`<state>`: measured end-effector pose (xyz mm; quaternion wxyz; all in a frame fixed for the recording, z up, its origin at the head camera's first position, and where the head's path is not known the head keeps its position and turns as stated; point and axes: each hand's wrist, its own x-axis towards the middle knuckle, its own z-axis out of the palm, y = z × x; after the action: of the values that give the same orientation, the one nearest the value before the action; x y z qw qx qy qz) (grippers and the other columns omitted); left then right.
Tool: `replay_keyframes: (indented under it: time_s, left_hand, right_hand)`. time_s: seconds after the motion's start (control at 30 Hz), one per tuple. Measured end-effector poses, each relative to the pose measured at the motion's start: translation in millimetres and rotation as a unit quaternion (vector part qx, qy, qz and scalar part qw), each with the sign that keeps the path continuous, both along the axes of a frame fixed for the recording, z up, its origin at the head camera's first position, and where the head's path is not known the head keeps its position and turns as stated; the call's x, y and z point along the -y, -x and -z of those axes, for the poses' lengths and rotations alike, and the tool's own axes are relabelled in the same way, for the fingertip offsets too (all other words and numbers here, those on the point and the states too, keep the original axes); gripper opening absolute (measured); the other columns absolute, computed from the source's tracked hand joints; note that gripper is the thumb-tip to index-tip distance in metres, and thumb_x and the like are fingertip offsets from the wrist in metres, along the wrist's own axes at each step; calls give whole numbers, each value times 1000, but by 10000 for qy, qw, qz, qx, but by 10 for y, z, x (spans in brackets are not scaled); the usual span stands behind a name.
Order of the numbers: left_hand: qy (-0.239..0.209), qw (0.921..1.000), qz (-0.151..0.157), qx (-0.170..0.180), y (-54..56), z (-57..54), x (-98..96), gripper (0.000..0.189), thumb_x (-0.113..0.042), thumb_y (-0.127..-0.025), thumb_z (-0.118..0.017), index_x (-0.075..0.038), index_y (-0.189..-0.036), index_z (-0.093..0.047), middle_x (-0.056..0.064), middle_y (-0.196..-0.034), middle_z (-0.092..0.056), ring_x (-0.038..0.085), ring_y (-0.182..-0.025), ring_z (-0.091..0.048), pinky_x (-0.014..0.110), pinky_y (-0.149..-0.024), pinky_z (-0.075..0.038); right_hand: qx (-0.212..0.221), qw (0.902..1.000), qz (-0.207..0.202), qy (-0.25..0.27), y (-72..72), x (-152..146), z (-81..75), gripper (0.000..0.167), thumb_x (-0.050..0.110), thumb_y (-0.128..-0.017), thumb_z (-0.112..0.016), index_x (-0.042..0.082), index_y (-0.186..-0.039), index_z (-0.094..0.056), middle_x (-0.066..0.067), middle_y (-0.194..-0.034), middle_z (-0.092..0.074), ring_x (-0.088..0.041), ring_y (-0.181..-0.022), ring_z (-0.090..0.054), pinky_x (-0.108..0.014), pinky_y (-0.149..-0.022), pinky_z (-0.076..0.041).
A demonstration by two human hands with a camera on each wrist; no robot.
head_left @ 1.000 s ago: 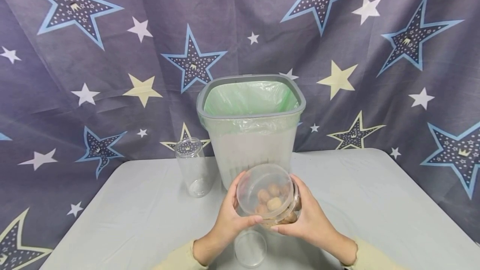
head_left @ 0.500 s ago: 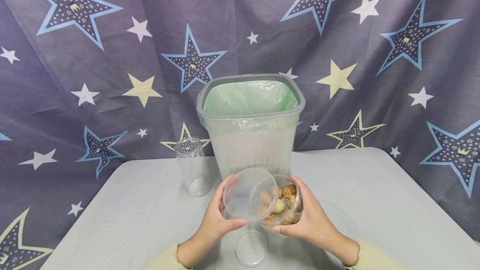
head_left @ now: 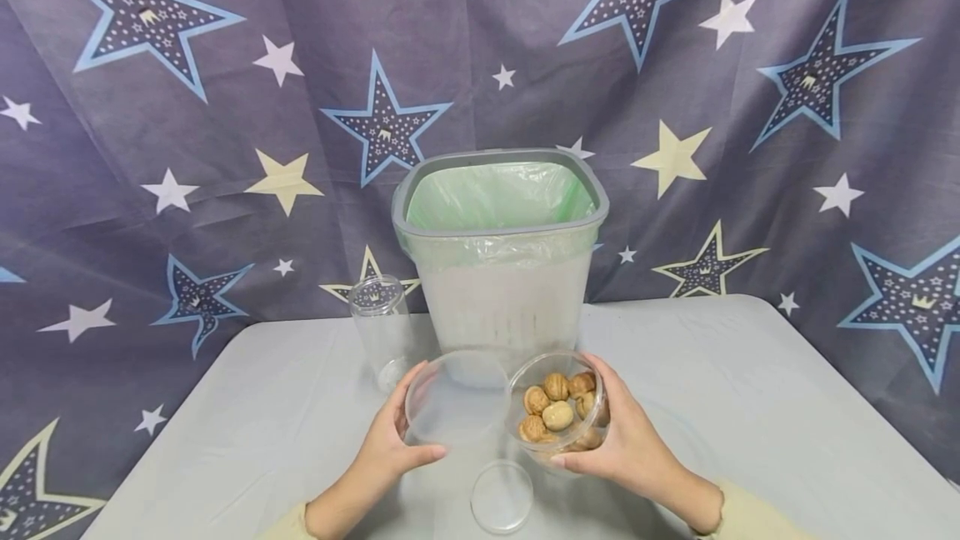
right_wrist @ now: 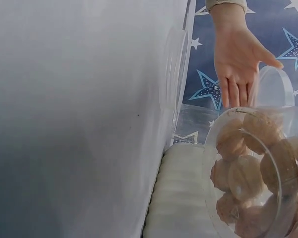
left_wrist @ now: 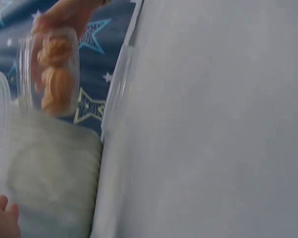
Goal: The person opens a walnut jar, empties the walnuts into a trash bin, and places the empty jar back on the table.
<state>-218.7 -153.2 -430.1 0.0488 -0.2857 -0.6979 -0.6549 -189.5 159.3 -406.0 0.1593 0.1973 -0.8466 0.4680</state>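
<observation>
My left hand [head_left: 386, 444] holds a round, translucent lid [head_left: 459, 397] at its left edge, thumb low and fingers behind the rim. Beside it, my right hand [head_left: 637, 444] grips a clear round plastic tub [head_left: 513, 411] around its right side. The tub is uncovered and tilted toward me, with several walnuts [head_left: 557, 416] inside. Lid and tub are held side by side, their rims close together. In the right wrist view the walnuts [right_wrist: 246, 176] show through the tub wall, with the left hand [right_wrist: 236, 64] beyond. The left wrist view shows the tub side-on, walnuts [left_wrist: 58, 89] stacked within.
A tall clear plastic jar [head_left: 380, 332] stands at the back left. Behind the hands is a pale bin [head_left: 502, 298] with a grey rim and green liner. A clear round disc, like a lid [head_left: 502, 497], lies on the table [head_left: 750, 407] in front.
My left hand has moved left, taking the lid off the front of the tub's mouth and exposing the walnuts. The right hand with the tub has stayed almost in place.
</observation>
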Motion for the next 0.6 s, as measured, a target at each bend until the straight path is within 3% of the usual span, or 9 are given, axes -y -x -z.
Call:
replay_keyframes:
  time_s: [0.3, 0.47, 0.6]
  left_hand:
    - [-10, 9939, 992, -473, 166, 94, 276, 96, -12, -75, -79, 11, -144, -16, 31, -146, -28, 8, -135, -34, 16, -108, -27]
    - [191, 9931, 1134, -227, 262, 128, 438, 96, -9, -74, -79, 10, -144, -16, 19, -150, -30, 5, -134, -35, 15, -107, -27]
    - [265, 9894, 1430, 20, 334, 152, 549, 96, -3, -73, -76, 9, -145, -14, 7, -151, -31, 4, -135, -33, 15, -107, -26]
  right_hand:
    - [52, 10000, 9, 12, 2, -31, 11, 114, 36, -50, -93, 16, -144, -32, -1, -135, -46, -17, -118, -48, -26, -98, -39]
    - [76, 10000, 15, 8, -2, -43, 13, 114, 37, -49, -93, 13, -143, -32, -1, -136, -46, -17, -118, -48, -27, -99, -39]
    - [119, 9999, 68, -37, -10, -52, 14, 115, 39, -50, -92, 11, -144, -31, -3, -137, -45, -18, -120, -47, -33, -99, -40]
